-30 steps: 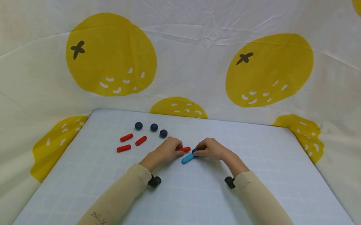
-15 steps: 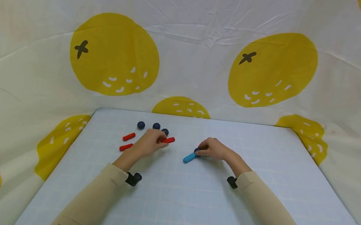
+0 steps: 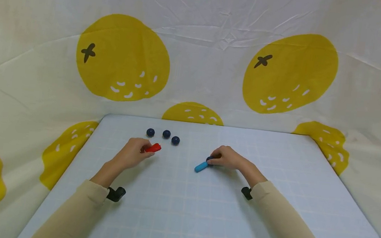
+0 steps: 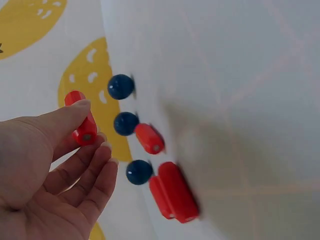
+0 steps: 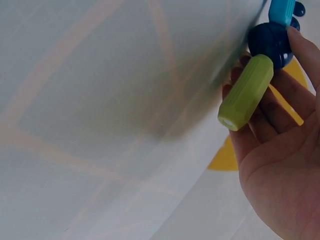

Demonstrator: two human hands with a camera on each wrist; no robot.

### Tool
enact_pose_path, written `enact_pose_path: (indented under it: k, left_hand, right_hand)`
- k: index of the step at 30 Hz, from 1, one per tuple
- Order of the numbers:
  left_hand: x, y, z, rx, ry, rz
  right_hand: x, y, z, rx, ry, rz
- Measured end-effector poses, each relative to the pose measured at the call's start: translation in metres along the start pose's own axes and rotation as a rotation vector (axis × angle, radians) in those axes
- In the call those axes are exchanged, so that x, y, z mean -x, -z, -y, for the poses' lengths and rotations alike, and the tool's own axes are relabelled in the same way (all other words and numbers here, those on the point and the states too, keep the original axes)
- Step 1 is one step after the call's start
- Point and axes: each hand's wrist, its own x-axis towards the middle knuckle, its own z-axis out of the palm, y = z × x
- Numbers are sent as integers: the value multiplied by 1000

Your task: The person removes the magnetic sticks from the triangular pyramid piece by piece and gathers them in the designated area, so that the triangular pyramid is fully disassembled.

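My left hand (image 3: 131, 152) pinches a red stick (image 4: 86, 134) between thumb and fingers, raised over the left part of the table. Three more red sticks lie below it; one short-looking red stick (image 4: 150, 139) is apart from a side-by-side pair (image 4: 179, 195). In the head view this hand hides most of them. My right hand (image 3: 227, 157) grips a dark blue ball (image 5: 270, 41) at mid-table. Joined to that ball are a light blue stick (image 3: 201, 166), pointing toward the left, and a yellow-green stick (image 5: 245, 95), hidden behind the hand in the head view.
Three loose dark blue balls, among them a rightmost one (image 3: 175, 140), sit near the back left of the table (image 3: 179, 213). A white curtain (image 3: 210, 70) with yellow fruit prints hangs behind the table's far edge. Each wrist carries a small black camera (image 3: 116, 194).
My left hand has moved left, away from the joined pieces, carrying its red stick over to the other red sticks. My right hand keeps its hold on the dark blue ball in place.
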Motion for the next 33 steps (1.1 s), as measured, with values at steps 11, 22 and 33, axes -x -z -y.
enact_pose_path:
  k: [11,22,33]
  left_hand:
    - [9,-11,25,-17,109,51]
    - [8,-20,30,-53,192,87]
    - [7,-22,32,-94,170,106]
  right_hand:
    - [3,0,2,2,-13,-2]
    - [3,-2,0,8,-22,-11]
    - [2,-1,-1,21,-28,-6]
